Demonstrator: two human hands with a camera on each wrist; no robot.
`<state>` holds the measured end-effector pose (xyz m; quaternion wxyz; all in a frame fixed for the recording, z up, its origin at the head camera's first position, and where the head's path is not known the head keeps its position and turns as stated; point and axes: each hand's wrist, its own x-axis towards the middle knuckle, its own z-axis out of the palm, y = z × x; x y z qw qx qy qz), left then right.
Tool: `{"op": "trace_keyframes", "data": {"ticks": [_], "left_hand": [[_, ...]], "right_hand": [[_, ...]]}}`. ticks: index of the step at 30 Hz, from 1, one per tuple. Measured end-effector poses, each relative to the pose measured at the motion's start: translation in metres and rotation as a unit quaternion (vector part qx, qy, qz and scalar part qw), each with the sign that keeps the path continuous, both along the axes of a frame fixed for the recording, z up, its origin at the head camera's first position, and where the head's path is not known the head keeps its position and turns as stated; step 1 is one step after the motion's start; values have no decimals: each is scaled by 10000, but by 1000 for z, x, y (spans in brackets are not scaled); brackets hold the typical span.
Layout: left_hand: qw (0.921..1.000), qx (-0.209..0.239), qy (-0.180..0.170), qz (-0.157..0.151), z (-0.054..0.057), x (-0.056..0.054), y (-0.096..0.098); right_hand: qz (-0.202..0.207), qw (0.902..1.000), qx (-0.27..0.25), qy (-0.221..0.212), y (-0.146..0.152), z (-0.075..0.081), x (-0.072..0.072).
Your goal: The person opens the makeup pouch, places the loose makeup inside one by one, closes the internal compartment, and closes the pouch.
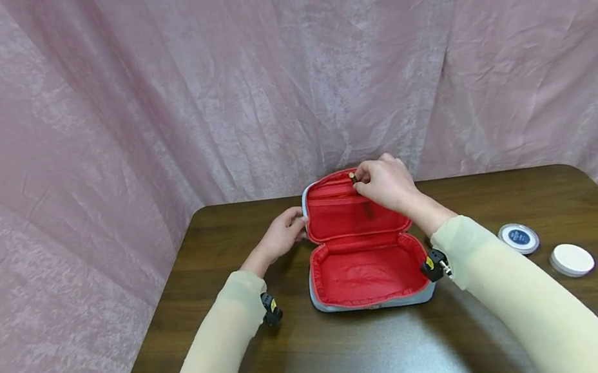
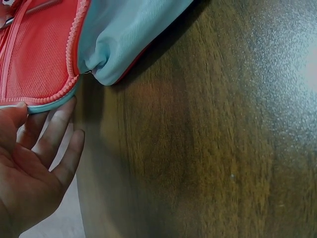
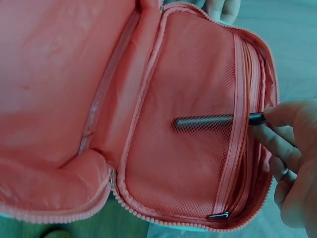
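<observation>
A light blue zip pouch (image 1: 372, 276) with red lining lies open on the table, its lid raised at the back. My left hand (image 1: 282, 235) holds the lid's left edge, with the thumb on the rim and fingers behind it in the left wrist view. Near the lid's top, my right hand (image 1: 389, 185) pinches the end of a slim dark pen-like stick (image 3: 205, 121). Most of the stick lies behind the red mesh pocket (image 3: 188, 64) of the lid, seen through the netting. Its gripped end pokes out past the pocket's zip.
To the right on the wooden table (image 1: 281, 372) lie a round case with a blue label (image 1: 519, 237) and a round white case (image 1: 572, 260). A pink curtain (image 1: 258, 75) hangs behind the table. The pouch's lower half shows bare red lining.
</observation>
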<state>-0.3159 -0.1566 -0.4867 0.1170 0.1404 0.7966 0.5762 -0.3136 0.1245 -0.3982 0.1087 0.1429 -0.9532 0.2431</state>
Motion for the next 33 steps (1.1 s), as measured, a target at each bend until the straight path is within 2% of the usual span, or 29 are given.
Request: {"op": "trace_keyframes", "data": {"ticks": [7, 16, 33], "left_hand": [[10000, -39, 8, -7, -1, -1, -1], [10000, -21, -74, -43, 2, 1, -1], [9999, -117, -16, 67, 4, 2, 1]], "right_hand": [[97, 9989, 454, -79, 2, 0, 0], [242, 9971, 596, -417, 4, 1, 2], [447, 9933, 986, -401, -6, 0, 2]]}}
